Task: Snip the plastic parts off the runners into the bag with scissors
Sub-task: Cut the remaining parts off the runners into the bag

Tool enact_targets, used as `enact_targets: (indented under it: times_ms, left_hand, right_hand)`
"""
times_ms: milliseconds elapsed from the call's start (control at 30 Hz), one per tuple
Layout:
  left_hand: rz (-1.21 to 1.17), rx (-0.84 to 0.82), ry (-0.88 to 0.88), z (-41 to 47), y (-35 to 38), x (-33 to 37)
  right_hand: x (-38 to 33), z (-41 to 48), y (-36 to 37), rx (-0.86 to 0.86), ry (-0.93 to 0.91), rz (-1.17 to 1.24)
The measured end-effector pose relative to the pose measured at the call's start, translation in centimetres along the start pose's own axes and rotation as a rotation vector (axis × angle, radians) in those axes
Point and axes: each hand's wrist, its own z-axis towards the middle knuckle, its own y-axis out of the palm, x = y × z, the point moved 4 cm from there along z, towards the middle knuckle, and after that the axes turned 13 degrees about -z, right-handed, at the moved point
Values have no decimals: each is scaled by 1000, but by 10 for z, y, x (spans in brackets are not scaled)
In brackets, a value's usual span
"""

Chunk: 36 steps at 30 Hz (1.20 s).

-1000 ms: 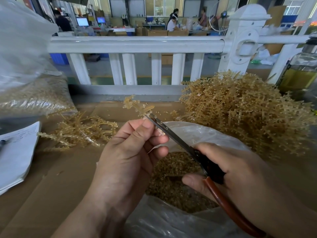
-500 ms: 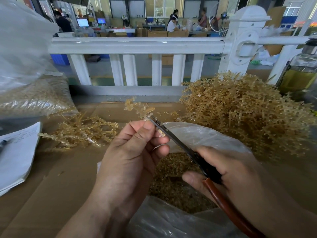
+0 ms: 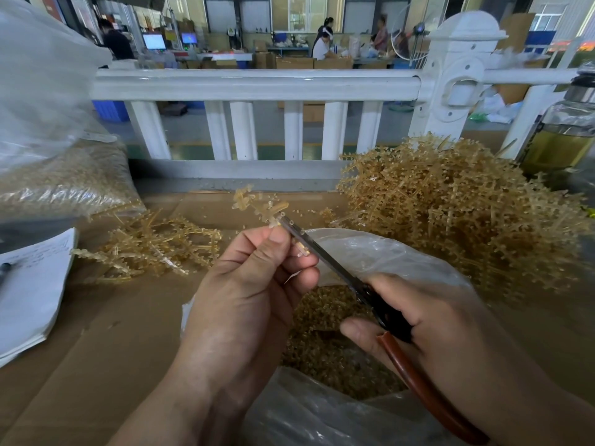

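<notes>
My left hand [image 3: 244,294] pinches a short amber plastic runner [image 3: 257,206] between thumb and fingers, its tip pointing up and away. My right hand [image 3: 428,329] grips scissors [image 3: 338,272] with red-brown handles; the blades lie against the runner just above my left thumb. Below both hands sits an open clear plastic bag [image 3: 380,252] holding a heap of small amber snipped parts [image 3: 325,336]. The scissor pivot is partly hidden by my right fingers.
A large pile of runners [image 3: 457,214] lies at the right, a smaller heap of runners [image 3: 154,246] at the left. A filled bag [image 3: 61,181] and papers [image 3: 29,291] stand far left, a glass bottle [image 3: 563,136] far right. A white railing [image 3: 257,85] bounds the cardboard-covered table [image 3: 106,349].
Little has moved: the runner and scissor tips keep their place, and the blades stay pressed against the runner above my left thumb.
</notes>
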Motion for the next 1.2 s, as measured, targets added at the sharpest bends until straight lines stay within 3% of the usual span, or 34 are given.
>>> enact_targets:
  times_ms: [800, 1200]
  left_hand:
    - [44, -15, 15, 0, 0, 1]
    - [273, -68, 169, 0, -4, 11]
  right_hand:
    - [4, -1, -1, 28, -21, -41]
    - [3, 1, -1, 9, -29, -109]
